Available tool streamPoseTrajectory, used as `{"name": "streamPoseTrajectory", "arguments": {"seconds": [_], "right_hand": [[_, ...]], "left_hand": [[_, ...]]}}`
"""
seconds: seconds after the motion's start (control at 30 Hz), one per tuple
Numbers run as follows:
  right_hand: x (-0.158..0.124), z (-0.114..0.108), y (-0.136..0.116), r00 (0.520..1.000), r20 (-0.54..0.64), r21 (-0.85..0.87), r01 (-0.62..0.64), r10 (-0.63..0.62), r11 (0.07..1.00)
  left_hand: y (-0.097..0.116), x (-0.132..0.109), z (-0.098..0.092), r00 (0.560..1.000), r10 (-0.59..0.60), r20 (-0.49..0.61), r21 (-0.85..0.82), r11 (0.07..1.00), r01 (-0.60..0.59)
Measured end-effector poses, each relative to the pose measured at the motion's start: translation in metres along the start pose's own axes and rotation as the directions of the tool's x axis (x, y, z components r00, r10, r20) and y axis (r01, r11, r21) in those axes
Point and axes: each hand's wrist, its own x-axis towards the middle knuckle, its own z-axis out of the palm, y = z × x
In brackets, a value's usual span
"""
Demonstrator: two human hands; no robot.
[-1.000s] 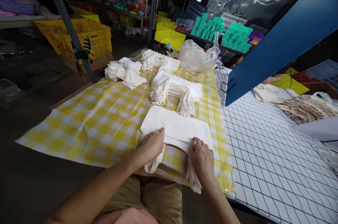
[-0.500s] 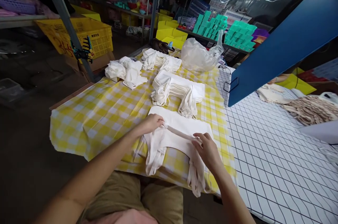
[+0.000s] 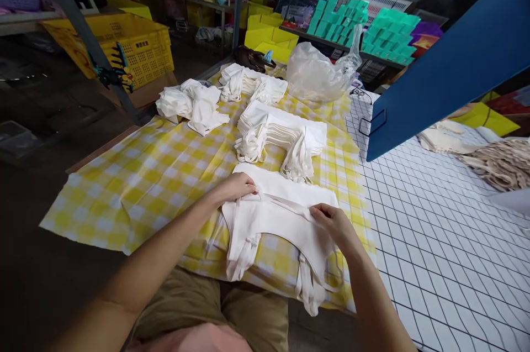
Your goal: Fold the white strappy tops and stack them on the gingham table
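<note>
A white cloth bag [image 3: 281, 216] lies flat on the yellow checked tablecloth [image 3: 157, 180] in front of me, its handle straps hanging over the near edge. My left hand [image 3: 237, 186] pinches the bag's folded edge at the left. My right hand [image 3: 334, 223] pinches the same fold at the right. A stack of folded white bags [image 3: 281, 136] sits just beyond.
Further back lie crumpled white bags [image 3: 192, 106], another white pile [image 3: 252, 84] and a clear plastic bag [image 3: 318, 73]. A white grid surface [image 3: 434, 230] lies to the right under a blue panel [image 3: 451, 59]. Yellow crates [image 3: 124, 48] stand at the left.
Both hands moved from the bag's near edge up onto it and folded a strip of cloth across its middle. The view tilted down slightly.
</note>
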Motion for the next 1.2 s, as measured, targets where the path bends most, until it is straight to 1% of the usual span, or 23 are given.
{"name": "streamPoseTrajectory", "arguments": {"seconds": [0.2, 0.3, 0.43, 0.47, 0.5, 0.53, 0.57, 0.6, 0.63, 0.67, 0.7, 0.77, 0.83, 0.9, 0.93, 0.97, 1.0, 1.03, 1.1, 1.2], "right_hand": [[-0.002, 0.000, -0.005, 1.000, -0.020, 0.005, -0.022, 0.022, 1.000], [-0.002, 0.002, -0.002, 0.999, -0.031, 0.012, -0.015, 0.015, 1.000], [0.000, 0.004, 0.005, 1.000, -0.028, 0.021, -0.002, 0.003, 1.000], [0.000, 0.005, 0.006, 0.999, -0.044, 0.017, 0.008, -0.007, 1.000], [-0.002, 0.007, 0.006, 0.995, -0.092, 0.002, 0.030, -0.030, 1.000], [-0.004, 0.010, 0.005, 0.982, -0.177, -0.029, 0.063, -0.067, 0.998], [-0.008, 0.013, 0.002, 0.952, -0.283, -0.074, 0.102, -0.119, 0.992], [-0.013, 0.018, -0.002, 0.905, -0.385, -0.125, 0.144, -0.182, 0.982], [-0.020, 0.025, -0.008, 0.856, -0.457, -0.166, 0.187, -0.243, 0.968], [-0.028, 0.033, -0.015, 0.825, -0.483, -0.182, 0.234, -0.294, 0.955], [-0.036, 0.042, -0.022, 0.820, -0.467, -0.172, 0.283, -0.331, 0.943], [-0.053, 0.062, -0.038, 0.856, -0.364, -0.092, 0.360, -0.367, 0.929], [-0.065, 0.083, -0.053, 0.901, -0.251, 0.010, 0.368, -0.354, 0.930], [-0.071, 0.101, -0.062, 0.954, -0.079, 0.159, 0.300, -0.291, 0.941], [-0.072, 0.108, -0.065, 0.967, 0.034, 0.243, 0.238, -0.254, 0.940], [-0.071, 0.114, -0.067, 0.964, 0.145, 0.315, 0.170, -0.224, 0.934], [-0.070, 0.118, -0.067, 0.951, 0.232, 0.371, 0.107, -0.203, 0.923], [-0.069, 0.121, -0.067, 0.939, 0.287, 0.411, 0.058, -0.190, 0.910], [-0.066, 0.125, -0.066, 0.931, 0.323, 0.461, 0.002, -0.169, 0.887], [-0.064, 0.127, -0.064, 0.935, 0.325, 0.493, -0.040, -0.141, 0.869]], "left_hand": [[-0.003, -0.001, 0.000, 1.000, 0.012, 0.012, -0.050, 0.999, -0.011], [-0.002, -0.005, -0.001, 0.999, 0.036, 0.001, -0.055, 0.998, -0.036], [0.001, -0.010, -0.001, 0.999, 0.030, -0.022, -0.068, 0.997, -0.031], [0.001, -0.011, -0.001, 0.999, 0.027, -0.030, -0.074, 0.997, -0.029], [0.001, -0.011, 0.000, 0.999, 0.023, -0.041, -0.083, 0.996, -0.026], [0.001, -0.012, 0.001, 0.998, 0.018, -0.055, -0.099, 0.995, -0.024], [0.001, -0.013, 0.002, 0.998, 0.012, -0.068, -0.122, 0.992, -0.020], [0.001, -0.014, 0.003, 0.997, 0.002, -0.078, -0.154, 0.988, -0.015], [0.000, -0.015, 0.004, 0.997, -0.011, -0.081, -0.197, 0.980, -0.005], [0.000, -0.016, 0.005, 0.997, -0.024, -0.077, -0.249, 0.968, 0.005], [0.000, -0.018, 0.007, 0.997, -0.034, -0.067, -0.309, 0.951, 0.012], [0.000, -0.023, 0.009, 0.998, -0.033, -0.048, -0.432, 0.902, 0.009], [-0.001, -0.028, 0.011, 0.999, -0.020, -0.047, -0.531, 0.847, -0.008], [-0.001, -0.031, 0.013, 0.998, -0.023, -0.057, -0.595, 0.804, -0.015], [-0.002, -0.033, 0.014, 0.998, -0.032, -0.062, -0.616, 0.788, -0.013], [-0.002, -0.034, 0.015, 0.997, -0.042, -0.070, -0.632, 0.775, -0.012], [-0.002, -0.035, 0.016, 0.995, -0.052, -0.079, -0.644, 0.765, -0.011], [-0.002, -0.035, 0.017, 0.994, -0.061, -0.088, -0.654, 0.757, -0.011], [-0.003, -0.035, 0.020, 0.993, -0.065, -0.100, -0.670, 0.742, -0.019], [-0.008, -0.038, 0.024, 0.993, -0.040, -0.108, -0.688, 0.724, -0.046]]}}
